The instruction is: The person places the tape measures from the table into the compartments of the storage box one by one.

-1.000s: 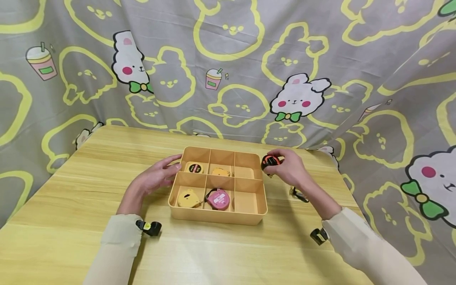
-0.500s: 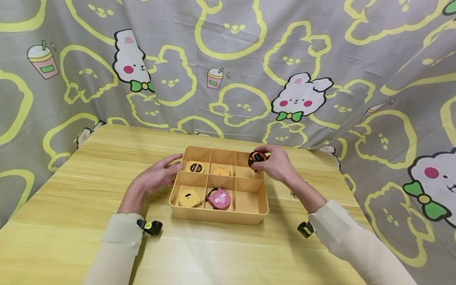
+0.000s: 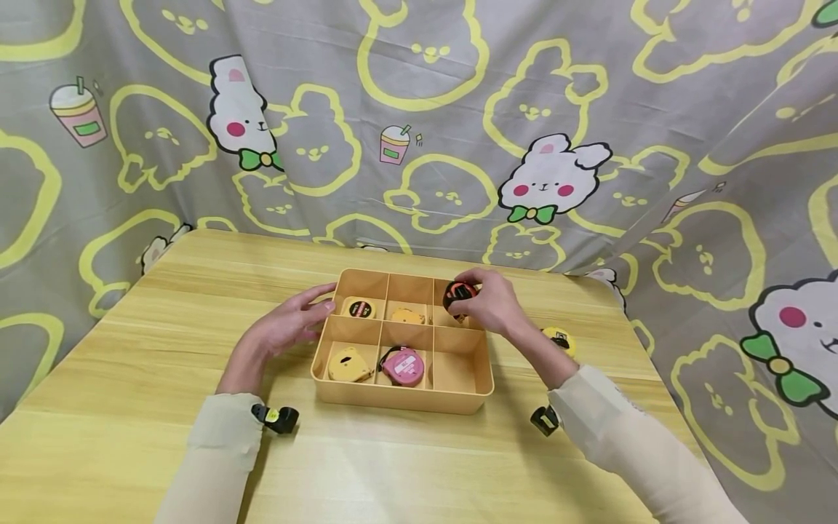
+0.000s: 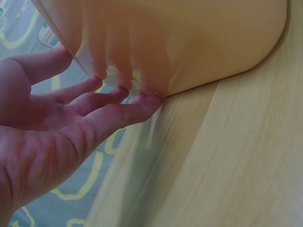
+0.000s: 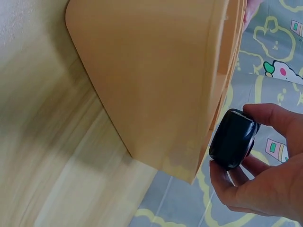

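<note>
A tan box (image 3: 401, 402) with six-part dividers, several compartments in two rows, stands on the table. My right hand (image 3: 492, 304) pinches a black and orange tape measure (image 3: 458, 292) between thumb and fingers, over the back right compartment. In the right wrist view the tape measure (image 5: 233, 139) shows its black edge, up at the box's rim. Relaxed fingers of my left hand (image 4: 71, 109) touch the box's left wall (image 4: 208, 42). Inside lie a yellow tape measure (image 3: 359, 308) at back left, a yellow one (image 3: 407, 316) at back middle, a bear-faced yellow one (image 3: 349, 365) and a pink one (image 3: 404, 366) in front.
Another yellow tape measure (image 3: 561, 340) lies on the wooden table (image 3: 419, 466) right of the box, partly behind my right forearm. A grey patterned curtain (image 3: 445, 131) hangs behind the table and along its sides.
My right hand has carried the black and orange tape measure left, from beside the box to over its back right compartment. My left hand has stayed at the box's left side.
</note>
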### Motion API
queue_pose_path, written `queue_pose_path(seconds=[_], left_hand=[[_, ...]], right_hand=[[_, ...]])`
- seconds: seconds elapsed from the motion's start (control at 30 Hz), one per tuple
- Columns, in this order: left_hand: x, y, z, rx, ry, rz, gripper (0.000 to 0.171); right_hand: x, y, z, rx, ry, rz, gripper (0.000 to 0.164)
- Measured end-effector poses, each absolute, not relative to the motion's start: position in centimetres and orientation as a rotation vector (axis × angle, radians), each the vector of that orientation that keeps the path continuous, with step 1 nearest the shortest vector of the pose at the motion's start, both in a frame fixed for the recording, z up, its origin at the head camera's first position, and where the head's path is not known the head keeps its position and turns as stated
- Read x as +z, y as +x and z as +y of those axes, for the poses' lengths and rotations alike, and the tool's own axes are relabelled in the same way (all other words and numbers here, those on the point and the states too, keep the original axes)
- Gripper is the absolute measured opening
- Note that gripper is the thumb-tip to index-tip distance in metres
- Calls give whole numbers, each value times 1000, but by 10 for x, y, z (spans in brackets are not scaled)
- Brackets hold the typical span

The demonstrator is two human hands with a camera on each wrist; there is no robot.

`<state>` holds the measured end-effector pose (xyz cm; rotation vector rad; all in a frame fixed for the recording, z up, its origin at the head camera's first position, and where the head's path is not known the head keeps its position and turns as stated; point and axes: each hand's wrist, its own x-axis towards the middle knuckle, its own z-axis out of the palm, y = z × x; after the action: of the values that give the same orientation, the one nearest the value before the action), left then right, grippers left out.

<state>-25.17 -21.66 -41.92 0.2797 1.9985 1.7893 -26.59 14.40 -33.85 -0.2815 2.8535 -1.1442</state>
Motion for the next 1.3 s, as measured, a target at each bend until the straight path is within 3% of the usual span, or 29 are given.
queue_pose_path(seconds=[0.37, 0.67, 1.3], left_hand=[[-419, -252, -217, 1788, 271, 1998, 66], [-420, -252, -217, 1793, 274, 1987, 70], [-420, -252, -217, 1815, 280, 1977, 67]], right_hand=[[-350, -269, 141, -1120, -308, 2882, 49], [-346, -272, 141, -1217, -265, 2948, 23], [-360, -274, 144, -1192, -236, 2856, 30]])
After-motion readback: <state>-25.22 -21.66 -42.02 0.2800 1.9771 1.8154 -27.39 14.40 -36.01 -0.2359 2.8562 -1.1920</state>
